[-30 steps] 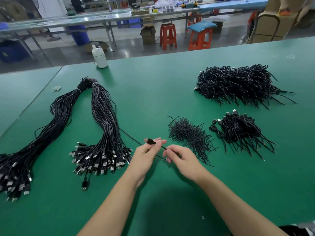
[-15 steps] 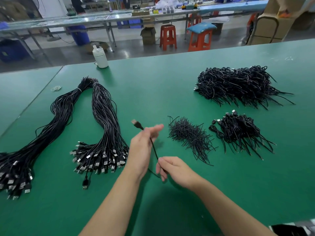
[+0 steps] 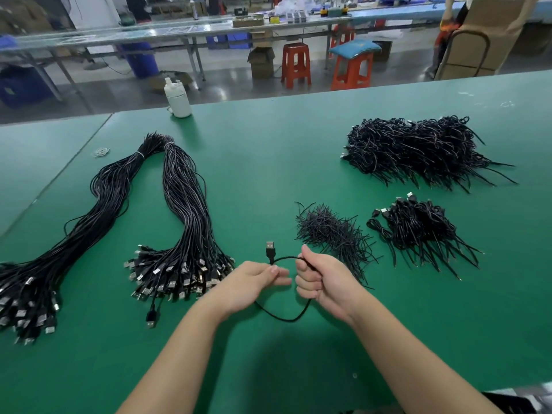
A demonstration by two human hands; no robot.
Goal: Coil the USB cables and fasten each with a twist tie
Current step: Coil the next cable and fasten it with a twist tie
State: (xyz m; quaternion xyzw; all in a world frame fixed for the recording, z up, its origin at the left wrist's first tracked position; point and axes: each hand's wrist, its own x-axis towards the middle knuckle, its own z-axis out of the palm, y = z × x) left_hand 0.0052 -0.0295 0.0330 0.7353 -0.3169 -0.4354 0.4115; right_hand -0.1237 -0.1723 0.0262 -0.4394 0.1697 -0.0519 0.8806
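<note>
Both hands gripped 1 thin black USB cable (image 3: 283,316) above the green table (image 3: 268,162): left hand (image 3: 254,283) pinching below the plug, right hand (image 3: 321,280) fisted around a loop. 2 coiled heaps (image 3: 418,147) looked finished; 2 long uncoiled bundles (image 3: 185,204) remained, twist ties (image 3: 331,231) nearby.

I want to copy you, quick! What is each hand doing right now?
Left hand: closed, pinching the USB cable just below its plug.
Right hand: closed in a fist around the same cable.

2 hands (image 3: 251,282), 1 held cable (image 3: 286,318), 1 bottle (image 3: 177,98)
</note>
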